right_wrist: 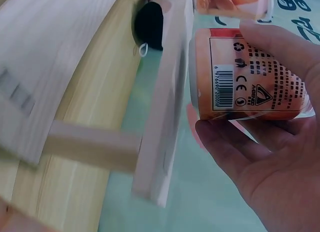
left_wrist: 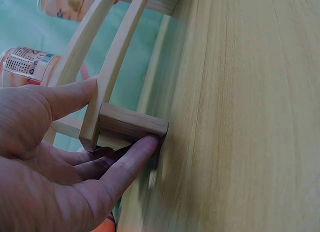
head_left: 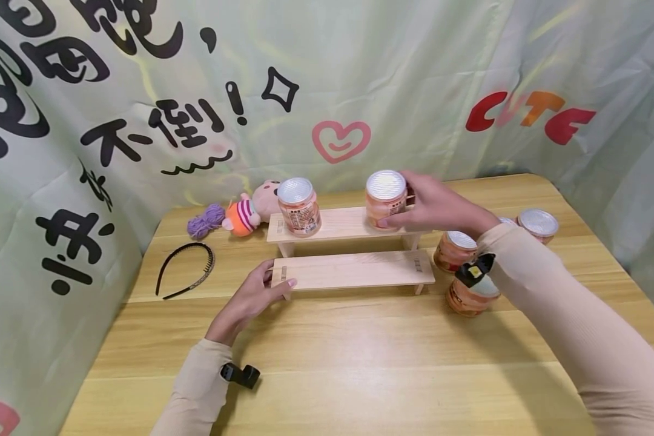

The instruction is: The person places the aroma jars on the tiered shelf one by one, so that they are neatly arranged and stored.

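Observation:
A two-step wooden display stand stands on the table, with a rear upper step [head_left: 340, 224] and a front lower step [head_left: 354, 270]. My left hand [head_left: 251, 298] grips the left end of the lower step, thumb on top and fingers underneath around its leg [left_wrist: 132, 123]. My right hand [head_left: 441, 204] holds a labelled orange jar [head_left: 386, 203] with a silver lid at the right end of the upper step. In the right wrist view the jar's base is close to the board; whether it touches cannot be told. A matching jar [head_left: 300, 209] stands upright at the upper step's left end.
Several more jars, among them a near jar [head_left: 469, 300] and a far jar [head_left: 538, 224], stand on the table [head_left: 360, 363] beneath and beside my right forearm. At left lie a black headband [head_left: 166, 266], purple yarn [head_left: 206, 221] and a plush doll [head_left: 245, 217]. A printed curtain [head_left: 414, 91] hangs behind.

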A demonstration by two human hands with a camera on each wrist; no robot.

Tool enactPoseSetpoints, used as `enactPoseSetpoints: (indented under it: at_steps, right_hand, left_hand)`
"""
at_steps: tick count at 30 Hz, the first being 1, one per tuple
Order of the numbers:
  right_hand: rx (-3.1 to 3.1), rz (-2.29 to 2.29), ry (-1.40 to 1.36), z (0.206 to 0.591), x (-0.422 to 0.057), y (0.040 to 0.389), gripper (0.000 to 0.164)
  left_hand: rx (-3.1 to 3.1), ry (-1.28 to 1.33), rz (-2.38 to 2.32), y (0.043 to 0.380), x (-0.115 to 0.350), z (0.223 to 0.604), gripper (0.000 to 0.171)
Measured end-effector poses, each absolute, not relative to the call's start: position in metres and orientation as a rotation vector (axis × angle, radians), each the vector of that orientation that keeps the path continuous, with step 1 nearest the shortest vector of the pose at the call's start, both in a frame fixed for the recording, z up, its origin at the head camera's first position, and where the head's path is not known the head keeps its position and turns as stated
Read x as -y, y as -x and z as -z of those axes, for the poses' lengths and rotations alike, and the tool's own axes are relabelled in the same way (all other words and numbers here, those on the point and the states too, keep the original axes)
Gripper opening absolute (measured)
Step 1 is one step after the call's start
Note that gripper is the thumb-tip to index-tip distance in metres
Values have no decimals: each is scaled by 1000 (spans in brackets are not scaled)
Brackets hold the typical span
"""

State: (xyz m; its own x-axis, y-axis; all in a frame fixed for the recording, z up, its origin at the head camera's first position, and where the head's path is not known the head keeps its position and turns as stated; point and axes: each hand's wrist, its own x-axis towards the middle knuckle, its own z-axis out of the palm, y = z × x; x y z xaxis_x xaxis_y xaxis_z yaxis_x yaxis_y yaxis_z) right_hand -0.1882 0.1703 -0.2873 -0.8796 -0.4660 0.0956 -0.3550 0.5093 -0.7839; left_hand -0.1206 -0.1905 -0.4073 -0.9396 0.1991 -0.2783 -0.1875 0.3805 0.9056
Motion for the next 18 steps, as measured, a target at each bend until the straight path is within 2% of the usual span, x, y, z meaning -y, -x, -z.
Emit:
enactPoseSetpoints:
  at_steps: [18]
  right_hand:
    - [-2540,1341,824,298,-116,206,75]
  left_hand:
    - [-2285,-1,-1587,122,191,407,78]
